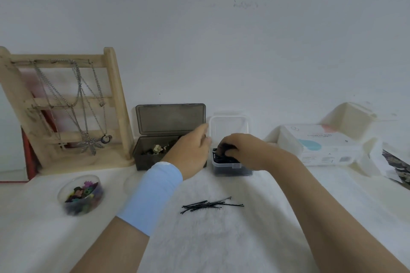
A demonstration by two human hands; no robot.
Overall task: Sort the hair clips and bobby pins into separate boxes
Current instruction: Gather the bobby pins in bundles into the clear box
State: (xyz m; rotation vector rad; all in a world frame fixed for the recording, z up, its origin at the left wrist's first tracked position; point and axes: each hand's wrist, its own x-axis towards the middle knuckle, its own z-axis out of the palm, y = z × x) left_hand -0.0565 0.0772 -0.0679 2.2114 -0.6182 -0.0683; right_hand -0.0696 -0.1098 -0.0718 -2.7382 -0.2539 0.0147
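Note:
A small clear box (230, 169) with its lid up stands at the back of the table and holds black bobby pins. My right hand (240, 146) is over it, fingers curled round a dark item (225, 147) that looks like a hair clip. My left hand (193, 148) reaches between this box and the smoky grey box (144, 157), its fingers stretched toward the clear box's left side. The grey box is open and holds several hair clips (158, 149). A loose bunch of black bobby pins (210, 204) lies on the white cloth in front.
A round clear tub of coloured small clips (81, 194) sits at the front left. A wooden jewellery stand with chains (66, 106) is at the back left. White trays and a cosmetic puff pack (321, 144) stand at the right.

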